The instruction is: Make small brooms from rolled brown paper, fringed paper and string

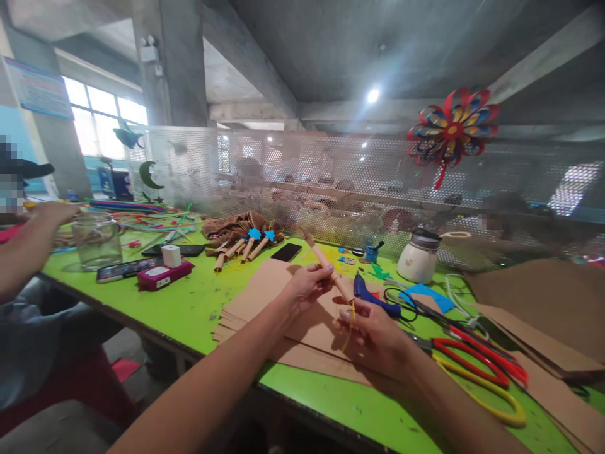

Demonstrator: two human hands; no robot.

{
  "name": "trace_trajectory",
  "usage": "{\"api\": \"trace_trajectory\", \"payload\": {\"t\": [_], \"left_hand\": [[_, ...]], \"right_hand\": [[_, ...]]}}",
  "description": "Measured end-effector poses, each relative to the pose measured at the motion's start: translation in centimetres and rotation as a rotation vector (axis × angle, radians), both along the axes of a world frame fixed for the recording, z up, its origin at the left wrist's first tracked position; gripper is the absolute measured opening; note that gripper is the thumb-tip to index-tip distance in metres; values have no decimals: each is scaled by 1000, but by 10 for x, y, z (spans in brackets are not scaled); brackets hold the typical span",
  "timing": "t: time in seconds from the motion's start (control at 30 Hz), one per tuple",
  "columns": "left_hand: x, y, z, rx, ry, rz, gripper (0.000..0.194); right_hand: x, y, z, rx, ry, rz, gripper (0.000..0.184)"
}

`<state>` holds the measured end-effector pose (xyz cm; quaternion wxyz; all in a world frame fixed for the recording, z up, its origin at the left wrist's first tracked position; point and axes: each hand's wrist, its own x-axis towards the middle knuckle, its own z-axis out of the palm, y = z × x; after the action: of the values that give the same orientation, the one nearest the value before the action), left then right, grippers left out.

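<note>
A thin rolled tube of brown kraft paper (322, 257) slants up and away over the table. My left hand (308, 285) is closed around its middle, fingers pinching it. At the tube's near end, my right hand (371, 325) is closed on a yellow string (353, 310), which hangs down from between the fingers. Both hands are above a stack of flat brown kraft paper sheets (259, 284). A blue glue gun (368, 293) lies just beyond my right hand. Farther back rest several finished paper rolls (230, 253) with blue flower cutouts (254, 234).
Scissors with red handles (472, 356) and a yellow handle (513, 413) lie right. A white jar (418, 260), a phone (286, 253) and a maroon box (163, 275) stand on the green table (189, 315). At left, a co-worker's arm (28, 246) is near a glass jar (97, 243).
</note>
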<state>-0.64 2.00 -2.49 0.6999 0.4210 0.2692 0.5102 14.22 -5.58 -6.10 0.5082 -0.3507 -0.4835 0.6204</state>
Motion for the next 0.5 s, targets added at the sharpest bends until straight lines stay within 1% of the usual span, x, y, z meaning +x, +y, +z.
{"api": "trace_trajectory", "payload": {"t": [0.07,0.13,0.23,0.3,0.43,0.5], "left_hand": [[1,-2,0,7,-2,-19,5],[2,-4,0,4,-5,-31,7],[4,-6,0,15,-22,-42,8],[4,-7,0,39,-43,-52,7],[3,-7,0,67,-64,-65,7],[3,-7,0,69,-61,-69,7]], "right_hand": [[-2,2,-4,-4,-16,-26,37],[-3,5,-8,-23,-37,-42,31],[-5,6,-9,-61,0,-25,30],[-6,3,-6,-47,47,26,27],[-7,-7,5,27,60,193,21],[-6,-10,9,72,46,218,21]]}}
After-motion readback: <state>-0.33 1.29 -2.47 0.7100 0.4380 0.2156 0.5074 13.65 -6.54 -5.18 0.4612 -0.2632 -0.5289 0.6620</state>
